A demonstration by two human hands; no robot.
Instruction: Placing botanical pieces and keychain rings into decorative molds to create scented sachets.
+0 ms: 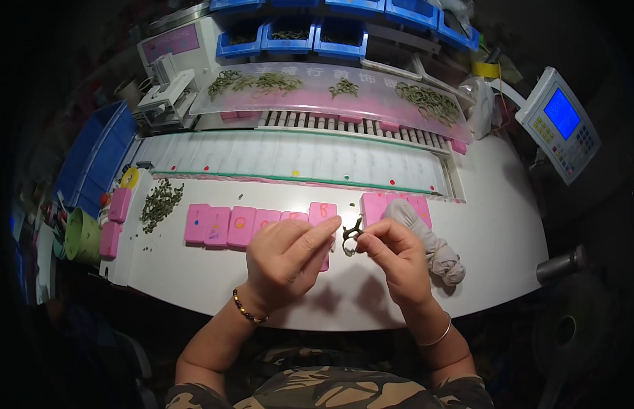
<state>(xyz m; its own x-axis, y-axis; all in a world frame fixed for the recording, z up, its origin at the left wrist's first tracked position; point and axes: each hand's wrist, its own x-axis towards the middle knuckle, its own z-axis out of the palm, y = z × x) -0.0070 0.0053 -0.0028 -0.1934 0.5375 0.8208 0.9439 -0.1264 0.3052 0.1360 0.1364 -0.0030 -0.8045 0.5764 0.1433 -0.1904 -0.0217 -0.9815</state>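
Between the thumb and fingers of my right hand [397, 259] is a small dark ring-shaped piece [351, 237] with short prongs, held above the white table. My left hand [286, 255] is closed close to it on the left, its foremost fingertip near the prongs. What the left fingers hold, if anything, is hidden. Under and behind my left hand runs a row of pink blocks [240, 227] with coloured marks. More pink blocks [373, 206] lie beyond my right hand, beside a crumpled pale cloth [439, 255].
A pile of small dark green pieces [161, 204] lies at the left. Behind are a long pale panel strip [296, 155], a roller rack [344, 126], a clear sheet [323, 88] bearing green pieces, and blue bins [287, 37]. A control panel [561, 126] stands at right.
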